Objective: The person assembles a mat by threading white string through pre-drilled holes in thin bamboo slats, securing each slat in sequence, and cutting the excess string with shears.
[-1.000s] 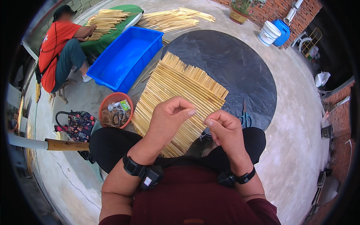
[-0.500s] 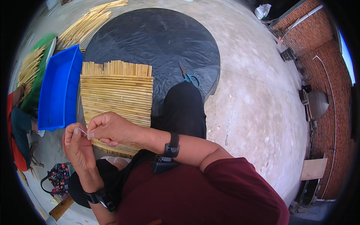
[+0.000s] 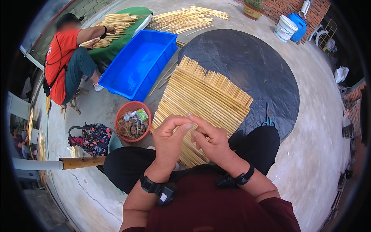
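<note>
My left hand (image 3: 168,139) and my right hand (image 3: 211,140) meet over a panel of straw-coloured reeds (image 3: 208,94), fingertips pinched close together. A small pale bit shows at the tip of my right index finger; what the fingers hold is too small to make out. The panel leans across my lap onto a round table with a black plastic cover (image 3: 232,50). Most of its reeds lie side by side, with a row of uneven cut ends along the far edge. Blue-handled scissors (image 3: 268,120) rest on the cover beside my right knee.
Left of the panel stand a blue tub (image 3: 133,63) and a red-orange basin (image 3: 120,133) holding twine and small packets. A flowered bag (image 3: 96,137) sits nearby. Loose reeds (image 3: 181,19) lie beyond. At far left a co-worker in orange (image 3: 63,58) handles reeds on a green cover.
My view has swung left, bringing the co-worker and basin into sight. My hands were side-on with a thin pale strand between them; now they meet fingertip to fingertip.
</note>
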{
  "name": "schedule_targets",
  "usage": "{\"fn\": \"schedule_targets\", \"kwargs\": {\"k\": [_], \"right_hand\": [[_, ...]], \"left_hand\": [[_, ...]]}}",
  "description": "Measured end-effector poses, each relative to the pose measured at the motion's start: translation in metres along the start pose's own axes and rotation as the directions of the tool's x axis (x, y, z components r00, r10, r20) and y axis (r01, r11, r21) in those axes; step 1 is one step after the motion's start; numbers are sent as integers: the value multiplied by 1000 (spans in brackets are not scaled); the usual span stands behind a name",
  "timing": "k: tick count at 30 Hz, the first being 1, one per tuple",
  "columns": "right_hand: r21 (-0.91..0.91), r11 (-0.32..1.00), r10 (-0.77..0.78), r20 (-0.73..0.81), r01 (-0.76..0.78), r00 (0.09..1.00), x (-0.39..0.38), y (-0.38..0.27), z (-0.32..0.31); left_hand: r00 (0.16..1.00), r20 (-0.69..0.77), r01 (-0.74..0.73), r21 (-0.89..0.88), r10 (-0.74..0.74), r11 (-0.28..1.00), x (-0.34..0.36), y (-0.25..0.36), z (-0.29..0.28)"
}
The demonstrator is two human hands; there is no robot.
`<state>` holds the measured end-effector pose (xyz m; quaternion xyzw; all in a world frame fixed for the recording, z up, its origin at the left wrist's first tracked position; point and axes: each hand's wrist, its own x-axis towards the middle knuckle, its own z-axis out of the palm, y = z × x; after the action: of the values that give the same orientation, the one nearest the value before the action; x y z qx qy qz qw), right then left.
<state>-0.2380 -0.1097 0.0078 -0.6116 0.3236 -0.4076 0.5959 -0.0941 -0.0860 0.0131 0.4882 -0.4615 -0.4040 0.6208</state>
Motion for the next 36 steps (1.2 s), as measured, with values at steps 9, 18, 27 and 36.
{"fn": "schedule_targets", "kwargs": {"k": [9, 18, 27, 36], "right_hand": [[-318, 929, -215, -41, 192, 976, -3, 1, -1], [-726, 562, -400, 180, 396, 899, 2, -13, -7], [-586, 810, -67, -67, 15, 995, -8, -9, -6], [-577, 764, -278, 109, 288, 955, -7, -13, -17]], "left_hand": [[996, -32, 71, -166, -77, 984, 2, 7, 2], [997, -27, -66, 279, 77, 958, 0, 3, -3], [933, -6, 334, -362, -360, 870, 4, -11, 6], [908, 83, 396, -485, -410, 780, 2, -14, 2]]}}
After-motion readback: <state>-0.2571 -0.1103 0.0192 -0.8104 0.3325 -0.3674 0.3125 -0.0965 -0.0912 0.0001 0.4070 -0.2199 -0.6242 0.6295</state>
